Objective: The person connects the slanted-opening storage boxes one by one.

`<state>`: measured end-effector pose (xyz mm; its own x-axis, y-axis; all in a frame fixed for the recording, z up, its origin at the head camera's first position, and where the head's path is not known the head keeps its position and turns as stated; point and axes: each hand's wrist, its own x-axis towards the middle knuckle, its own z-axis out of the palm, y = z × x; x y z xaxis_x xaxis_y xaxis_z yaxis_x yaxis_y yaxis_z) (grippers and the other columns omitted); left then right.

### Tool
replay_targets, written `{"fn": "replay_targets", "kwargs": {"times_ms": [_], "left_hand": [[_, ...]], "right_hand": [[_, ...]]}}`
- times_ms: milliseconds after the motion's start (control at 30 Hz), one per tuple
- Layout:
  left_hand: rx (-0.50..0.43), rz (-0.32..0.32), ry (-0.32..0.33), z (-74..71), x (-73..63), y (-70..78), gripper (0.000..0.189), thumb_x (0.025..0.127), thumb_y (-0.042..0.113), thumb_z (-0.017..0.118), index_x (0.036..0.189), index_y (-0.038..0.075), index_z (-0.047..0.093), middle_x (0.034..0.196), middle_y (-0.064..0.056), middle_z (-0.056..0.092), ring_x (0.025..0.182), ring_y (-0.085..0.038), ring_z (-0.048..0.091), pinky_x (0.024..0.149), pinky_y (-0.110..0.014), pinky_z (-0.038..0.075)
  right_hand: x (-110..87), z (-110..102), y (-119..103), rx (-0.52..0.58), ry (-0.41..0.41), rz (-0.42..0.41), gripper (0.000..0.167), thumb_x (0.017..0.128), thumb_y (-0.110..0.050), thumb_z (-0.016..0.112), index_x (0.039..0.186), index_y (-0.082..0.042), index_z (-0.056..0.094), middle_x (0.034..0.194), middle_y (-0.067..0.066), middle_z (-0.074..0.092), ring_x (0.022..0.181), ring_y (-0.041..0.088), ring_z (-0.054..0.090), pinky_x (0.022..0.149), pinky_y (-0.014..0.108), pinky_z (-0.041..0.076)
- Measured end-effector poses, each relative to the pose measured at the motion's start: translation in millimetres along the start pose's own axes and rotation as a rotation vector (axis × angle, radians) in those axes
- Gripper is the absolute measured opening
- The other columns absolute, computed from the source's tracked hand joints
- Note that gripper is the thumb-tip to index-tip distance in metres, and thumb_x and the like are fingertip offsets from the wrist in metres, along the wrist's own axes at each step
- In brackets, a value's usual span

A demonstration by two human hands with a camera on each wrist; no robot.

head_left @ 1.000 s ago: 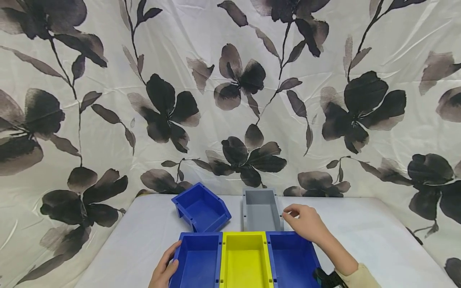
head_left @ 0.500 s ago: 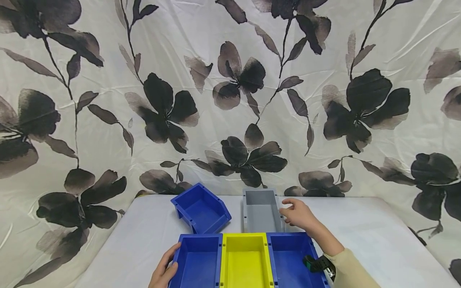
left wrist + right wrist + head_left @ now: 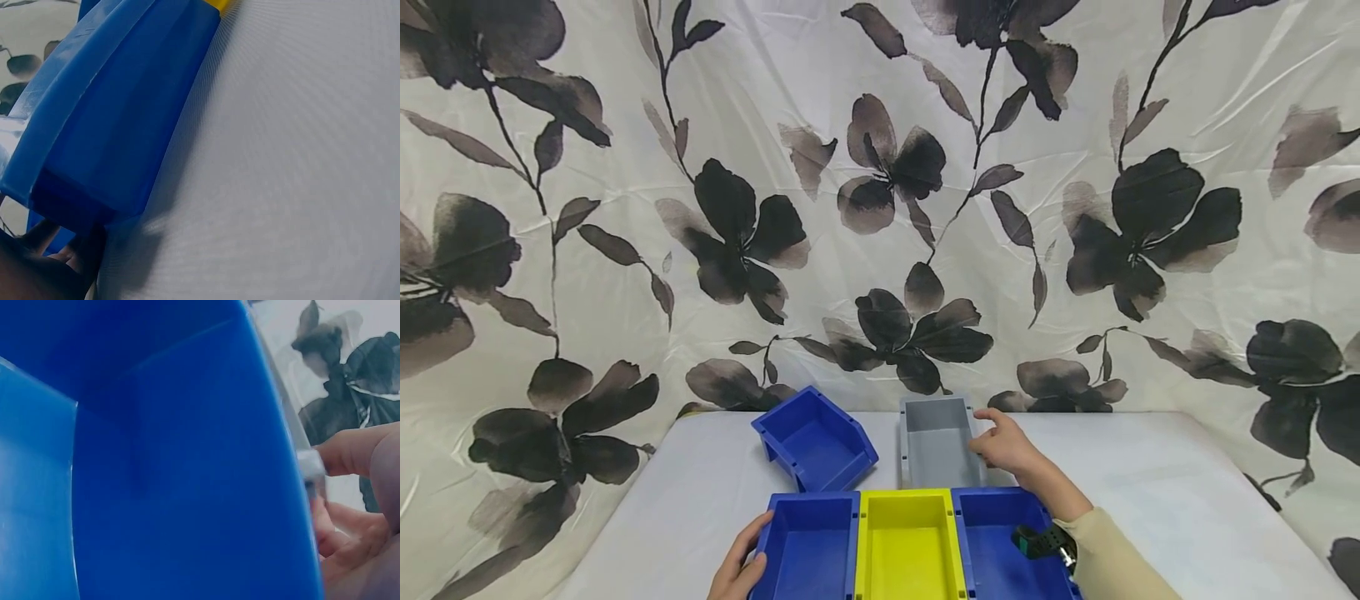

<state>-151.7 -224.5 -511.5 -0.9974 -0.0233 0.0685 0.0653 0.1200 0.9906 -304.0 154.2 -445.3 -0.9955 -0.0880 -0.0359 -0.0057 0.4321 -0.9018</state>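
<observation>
Side by side at the front stand a blue bin [image 3: 811, 546], a yellow bin [image 3: 912, 550] and a second blue bin [image 3: 992, 558]. My left hand [image 3: 739, 562] rests against the outer left wall of the left blue bin; in the left wrist view its fingers [image 3: 69, 253] are partly hidden beneath the bin's corner. Behind the row stands a grey bin [image 3: 936, 454], its front end hidden. Reaching over the right blue bin, my right hand [image 3: 1006, 446] holds the grey bin's right rim, index finger stretched forward. In the right wrist view, fingers [image 3: 350, 453] touch the grey rim [image 3: 310, 465].
Another blue bin [image 3: 816, 442] sits turned at an angle behind the left blue bin. White cloth covers the table [image 3: 1142, 475]. A floral curtain [image 3: 880, 208] hangs at the table's back edge.
My right hand has moved left and slightly forward, from beside the grey bin onto its right rim. The left hand and the bins have stayed in place.
</observation>
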Motion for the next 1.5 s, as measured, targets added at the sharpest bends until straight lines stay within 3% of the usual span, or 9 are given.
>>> {"fn": "replay_targets", "kwargs": {"times_ms": [133, 267, 400, 500, 767, 1033, 1200, 1333, 1500], "left_hand": [[-0.014, 0.003, -0.023, -3.7, -2.6, -8.4, 0.052, 0.100, 0.023, 0.048, 0.142, -0.003, 0.036, 0.134, -0.041, 0.034, 0.104, -0.041, 0.055, 0.074, -0.049, 0.051], [-0.029, 0.025, -0.031, -4.7, -5.2, -12.1, 0.049, 0.099, 0.024, 0.047, 0.142, 0.002, 0.040, 0.133, -0.041, 0.034, 0.102, -0.041, 0.055, 0.073, -0.047, 0.052], [-0.018, 0.011, -0.021, -3.8, -6.9, -10.8, 0.049, 0.099, 0.023, 0.048, 0.142, -0.001, 0.039, 0.133, -0.041, 0.035, 0.104, -0.042, 0.054, 0.073, -0.047, 0.051], [0.000, -0.012, -0.006, -2.1, -7.7, -8.4, 0.051, 0.100, 0.022, 0.048, 0.141, -0.005, 0.037, 0.133, -0.040, 0.036, 0.104, -0.042, 0.054, 0.074, -0.049, 0.051], [0.015, 0.025, 0.025, 3.9, -8.2, -1.1, 0.046, 0.101, 0.017, 0.045, 0.141, -0.004, 0.038, 0.131, -0.032, 0.042, 0.103, -0.040, 0.054, 0.073, -0.050, 0.051], [0.014, 0.053, 0.027, 1.9, -6.3, 6.9, 0.044, 0.102, 0.014, 0.042, 0.143, -0.002, 0.038, 0.128, -0.024, 0.045, 0.099, -0.026, 0.057, 0.073, -0.037, 0.051], [0.011, 0.026, -0.025, 1.6, -7.8, 9.8, 0.048, 0.104, 0.020, 0.040, 0.147, -0.001, 0.032, 0.135, -0.028, 0.039, 0.109, -0.034, 0.053, 0.078, -0.040, 0.050], [0.027, -0.032, -0.024, 2.2, -8.7, 12.3, 0.049, 0.104, 0.026, 0.040, 0.149, 0.006, 0.032, 0.137, -0.026, 0.039, 0.114, -0.039, 0.049, 0.081, -0.043, 0.048], [0.056, -0.030, -0.019, 1.8, -8.7, 13.2, 0.048, 0.105, 0.029, 0.039, 0.149, 0.012, 0.033, 0.142, -0.023, 0.036, 0.121, -0.044, 0.043, 0.086, -0.049, 0.046]], "right_hand": [[-2.4, 7, -3, 0.016, 0.081, -0.044, 0.061, 0.079, 0.002, 0.061, 0.138, -0.001, 0.044, 0.069, 0.005, 0.048, 0.056, 0.015, 0.041, 0.052, 0.028, 0.037], [-5.8, 6, -4, -0.057, 0.215, -0.138, 0.056, 0.080, 0.004, 0.058, 0.135, -0.003, 0.050, 0.071, 0.005, 0.047, 0.057, 0.017, 0.042, 0.051, 0.029, 0.036], [-6.3, -2, -4, -0.112, 0.345, -0.188, 0.050, 0.080, 0.002, 0.061, 0.129, -0.008, 0.058, 0.068, 0.003, 0.046, 0.056, 0.017, 0.041, 0.051, 0.029, 0.035], [-7.7, -11, -3, -0.103, 0.398, -0.204, 0.046, 0.079, 0.001, 0.063, 0.124, -0.010, 0.063, 0.065, 0.002, 0.044, 0.055, 0.016, 0.039, 0.050, 0.029, 0.032], [-12.2, -35, 0, -0.031, 0.409, -0.198, 0.045, 0.082, 0.001, 0.064, 0.126, -0.011, 0.062, 0.066, 0.003, 0.042, 0.055, 0.015, 0.036, 0.048, 0.026, 0.032], [-16.4, -58, -3, 0.040, 0.442, -0.215, 0.045, 0.085, 0.003, 0.063, 0.128, -0.008, 0.060, 0.066, 0.002, 0.040, 0.056, 0.013, 0.035, 0.047, 0.024, 0.031], [-28.7, -74, -7, 0.061, 0.466, -0.207, 0.044, 0.086, 0.003, 0.062, 0.130, -0.006, 0.060, 0.068, 0.003, 0.041, 0.059, 0.012, 0.036, 0.050, 0.024, 0.032], [-42.7, -85, -9, 0.073, 0.456, -0.168, 0.043, 0.089, 0.001, 0.062, 0.131, -0.006, 0.059, 0.070, 0.003, 0.041, 0.061, 0.011, 0.036, 0.052, 0.023, 0.032], [-58.8, -98, -10, 0.070, 0.428, -0.141, 0.044, 0.091, -0.004, 0.063, 0.134, -0.006, 0.056, 0.072, 0.002, 0.041, 0.060, 0.009, 0.036, 0.052, 0.023, 0.032]]}}
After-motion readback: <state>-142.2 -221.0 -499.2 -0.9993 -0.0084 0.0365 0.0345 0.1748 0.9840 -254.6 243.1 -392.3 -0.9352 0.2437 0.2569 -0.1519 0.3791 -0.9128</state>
